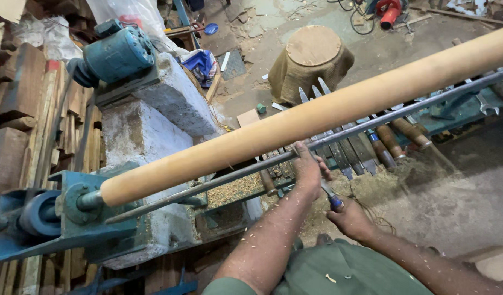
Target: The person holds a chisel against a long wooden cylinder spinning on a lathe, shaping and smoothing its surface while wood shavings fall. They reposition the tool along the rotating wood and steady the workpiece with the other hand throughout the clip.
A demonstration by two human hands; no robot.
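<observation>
A long pale wooden cylinder point(317, 114) is mounted in a lathe and runs from lower left to upper right. Below it lies a thin metal tool-rest bar point(361, 128). My left hand point(307, 166) rests on that bar, fingers curled over the blade of a chisel point(329, 194). My right hand point(351, 218) grips the chisel's blue handle end, just below and right of the left hand. The blade tip is hidden behind my left hand. Sawdust specks cover both forearms.
A blue lathe headstock point(60, 210) holds the cylinder's left end; a blue motor point(115, 54) sits on a concrete block point(169, 98). Several chisels point(382, 142) lie on the bed behind. A burlap-covered stump point(311, 60) stands on the floor. Planks are stacked at left point(22, 109).
</observation>
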